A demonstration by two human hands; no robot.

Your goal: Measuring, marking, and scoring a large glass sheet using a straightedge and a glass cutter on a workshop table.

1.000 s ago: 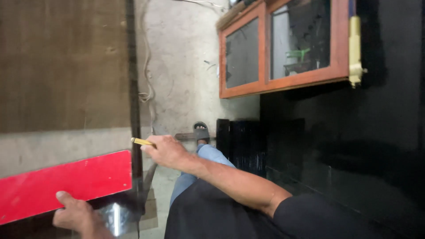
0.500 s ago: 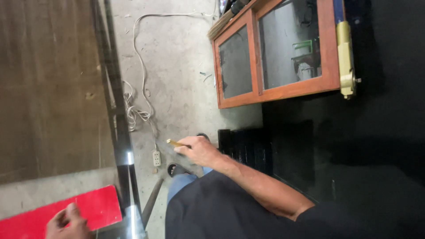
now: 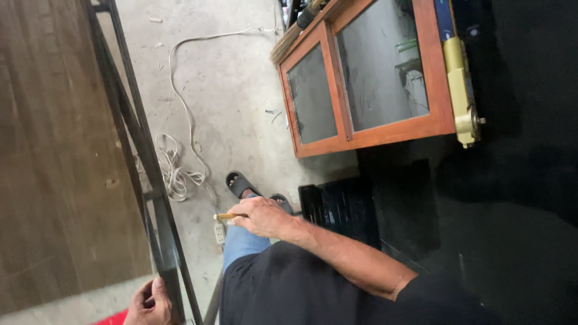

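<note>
Since the earlier picture, the view has swung to the right: the red board, which was large at the lower left, is now only a small corner (image 3: 114, 318) at the bottom edge, and more of the concrete floor (image 3: 229, 90) is seen. The right hand (image 3: 262, 216) has moved a little to the right and rests above the person's knee, closed around a thin yellow tool (image 3: 226, 216), maybe a pencil or a cutter, I cannot tell which; its tip points left, toward the dark metal frame (image 3: 150, 180). The left hand (image 3: 150, 304) is at the bottom of this frame, and its grip is closed on the frame's edge, it seems in order to keep the frame steady and upright. Left of the frame there is a brown wooden board (image 3: 54, 150). Right of the frame, a white cable (image 3: 177, 168) lies in loops on the floor with a small socket (image 3: 220, 233) at its end, near a foot in a black sandal (image 3: 241, 183). Farther right of the frame, a wooden cabinet with glass doors (image 3: 367, 78) lies beside a dark area, and a brass-coloured lock (image 3: 462, 90) is just beside it.
</note>
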